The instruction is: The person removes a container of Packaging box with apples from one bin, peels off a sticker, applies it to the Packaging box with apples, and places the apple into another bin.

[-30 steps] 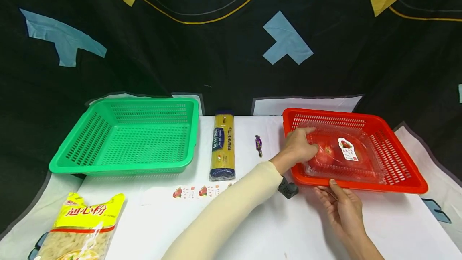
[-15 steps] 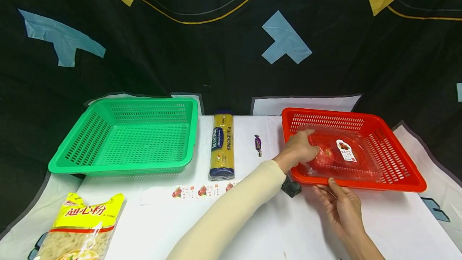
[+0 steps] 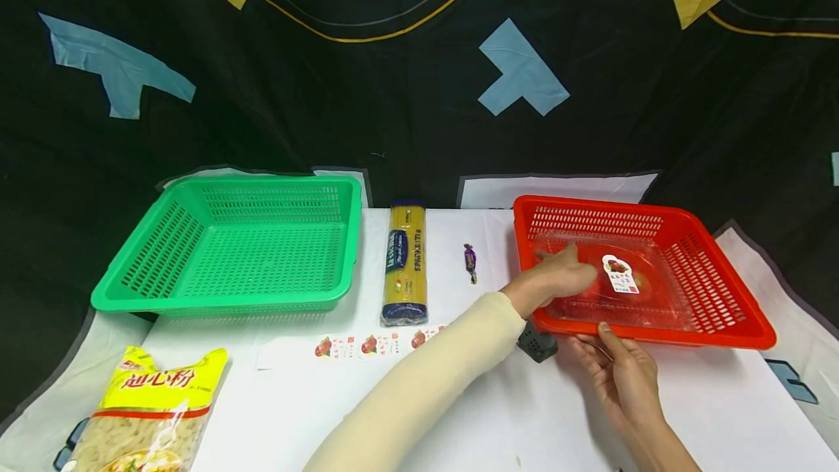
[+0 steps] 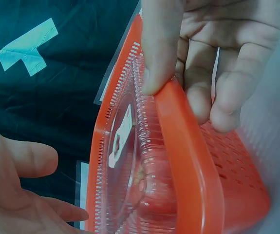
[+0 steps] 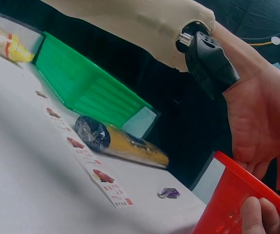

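A clear plastic box (image 3: 662, 312) with a picture sticker (image 3: 620, 274) lies inside the red basket (image 3: 734, 319). Through its wall a round reddish fruit (image 3: 641, 284) shows dimly; its kind is unclear. My left hand (image 3: 557, 275), on the cream-sleeved arm, is over the box's left part, fingers extended; the left wrist view has this hand (image 4: 13, 180) at the left edge. Whether its fingertips touch the box is hidden. My right hand (image 3: 632, 384) pinches the basket's near rim, thumb (image 4: 160, 63) on top and fingers below, as the left wrist view confirms.
A green basket (image 3: 226, 304) stands at the left. Between the baskets lie a spaghetti pack (image 3: 405, 264) and a purple-wrapped candy (image 3: 470, 263). A sticker strip (image 3: 367, 346) is in front, and a yellow pasta bag (image 3: 151, 406) at front left. A dark cloth (image 3: 406, 115) hangs behind.
My left hand has shifted slightly right over the box. The box's sticker has slid a little left, and the fruit now shows right of it instead of left. The right hand stays on the rim.
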Action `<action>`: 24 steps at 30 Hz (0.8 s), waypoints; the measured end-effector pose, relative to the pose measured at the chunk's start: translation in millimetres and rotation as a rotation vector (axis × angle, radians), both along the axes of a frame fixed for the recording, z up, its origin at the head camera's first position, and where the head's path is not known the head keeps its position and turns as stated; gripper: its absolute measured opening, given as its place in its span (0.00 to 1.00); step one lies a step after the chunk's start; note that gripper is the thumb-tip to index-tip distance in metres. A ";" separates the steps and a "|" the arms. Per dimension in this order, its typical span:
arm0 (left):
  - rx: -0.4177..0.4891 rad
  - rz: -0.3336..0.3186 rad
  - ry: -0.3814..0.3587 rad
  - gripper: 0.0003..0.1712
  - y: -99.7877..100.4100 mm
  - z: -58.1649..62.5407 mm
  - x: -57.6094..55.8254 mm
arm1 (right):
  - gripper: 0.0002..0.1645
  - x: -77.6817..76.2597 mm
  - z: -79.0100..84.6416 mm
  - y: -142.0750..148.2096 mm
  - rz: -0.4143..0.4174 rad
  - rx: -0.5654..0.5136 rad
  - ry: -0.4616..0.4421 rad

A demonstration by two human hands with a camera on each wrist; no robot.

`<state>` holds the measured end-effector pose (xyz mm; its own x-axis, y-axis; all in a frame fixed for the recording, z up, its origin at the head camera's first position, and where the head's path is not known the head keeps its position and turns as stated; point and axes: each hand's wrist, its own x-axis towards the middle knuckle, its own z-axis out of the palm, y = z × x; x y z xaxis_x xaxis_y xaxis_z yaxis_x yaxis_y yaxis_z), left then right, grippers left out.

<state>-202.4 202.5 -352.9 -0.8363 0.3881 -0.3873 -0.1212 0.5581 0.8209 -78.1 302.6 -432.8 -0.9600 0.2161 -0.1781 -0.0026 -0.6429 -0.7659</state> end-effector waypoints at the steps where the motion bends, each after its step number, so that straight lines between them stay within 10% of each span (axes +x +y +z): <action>1: 0.001 -0.002 -0.001 0.42 0.3 0.2 0.5 | 0.15 0.0 0.1 0.4 0.002 0.000 0.001; 8: 0.076 -0.004 0.015 0.39 -2.0 5.4 4.8 | 0.16 -1.2 0.0 1.9 0.007 0.005 0.011; 16: 0.174 -0.162 0.152 0.33 -36.5 16.0 18.9 | 0.15 -0.3 2.1 4.4 0.003 0.077 -0.074; 24: -0.102 -0.108 0.487 0.33 -104.6 21.6 18.5 | 0.19 -2.0 14.9 -1.1 0.178 0.329 -0.260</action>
